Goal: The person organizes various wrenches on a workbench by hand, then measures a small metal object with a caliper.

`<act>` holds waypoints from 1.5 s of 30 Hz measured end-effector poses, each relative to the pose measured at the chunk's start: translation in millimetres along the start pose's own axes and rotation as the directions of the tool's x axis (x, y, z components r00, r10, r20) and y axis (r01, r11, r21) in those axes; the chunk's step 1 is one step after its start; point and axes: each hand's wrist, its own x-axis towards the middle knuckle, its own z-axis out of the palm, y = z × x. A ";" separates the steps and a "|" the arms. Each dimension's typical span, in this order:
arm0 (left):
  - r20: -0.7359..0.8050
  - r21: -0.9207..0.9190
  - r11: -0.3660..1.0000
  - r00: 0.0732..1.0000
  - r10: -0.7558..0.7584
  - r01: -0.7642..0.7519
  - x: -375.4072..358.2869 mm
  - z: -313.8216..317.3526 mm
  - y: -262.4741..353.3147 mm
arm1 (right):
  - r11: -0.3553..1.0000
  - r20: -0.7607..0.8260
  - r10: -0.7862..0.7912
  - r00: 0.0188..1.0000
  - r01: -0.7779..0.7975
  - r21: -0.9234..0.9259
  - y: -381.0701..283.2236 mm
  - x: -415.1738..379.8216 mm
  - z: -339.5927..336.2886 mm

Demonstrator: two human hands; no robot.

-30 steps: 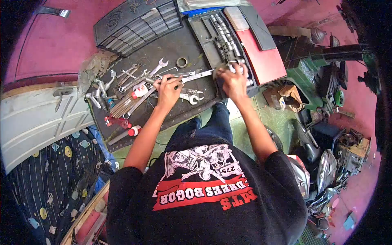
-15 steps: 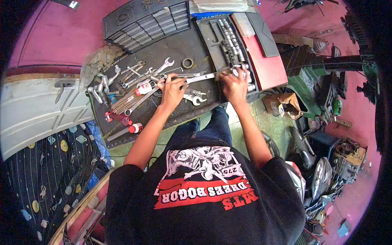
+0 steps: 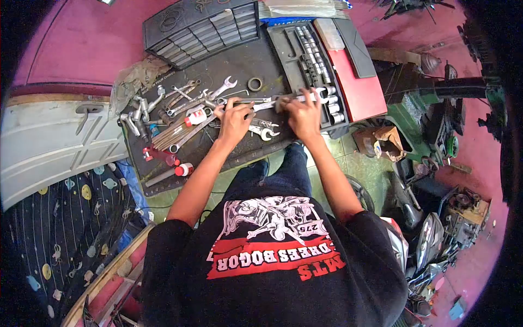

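My left hand (image 3: pixel 234 125) is closed on one end of a long silver wrench (image 3: pixel 263 107), which lies level above the tools. The wrench's open jaw (image 3: pixel 324 96) points right, over the socket tray. Against its shaft, my right hand (image 3: pixel 305 119) presses a small brownish rag (image 3: pixel 281 103), partly hidden by my fingers and blurred. Just below the wrench, another open-end wrench (image 3: pixel 265 133) rests on the dark mat. Several spanners (image 3: pixel 188 106) and a white bottle with a red label (image 3: pixel 196 117) lie left of my left hand.
A socket tray (image 3: pixel 289 65) and red case lid (image 3: pixel 362 98) stand at right. Behind is a small-drawer cabinet (image 3: pixel 204 38). A metal ring (image 3: pixel 254 84) lies on the mat (image 3: pixel 239 60). A cardboard box (image 3: pixel 389 143) and motorcycle parts sit on the floor.
My right hand has slid left along the wrench with the rag, uncovering more of the jaw end. My left hand keeps its grip. The view has shifted slightly.
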 end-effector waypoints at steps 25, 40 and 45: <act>-0.070 0.023 1.000 0.997 0.017 -0.016 -1.4 3.5 0.0 | 0.975 -0.235 0.167 0.958 -0.196 -0.106 75.2 -38.9 -30.3; -0.048 0.000 0.999 0.998 0.036 -0.036 -0.3 6.1 -5.3 | 0.986 -0.226 0.130 0.965 -0.150 -0.073 69.0 -41.5 -26.6; -0.043 0.011 1.000 0.999 0.011 -0.010 -0.5 3.1 -1.1 | 0.981 -0.268 0.171 0.948 -0.190 -0.045 73.6 -43.2 -34.0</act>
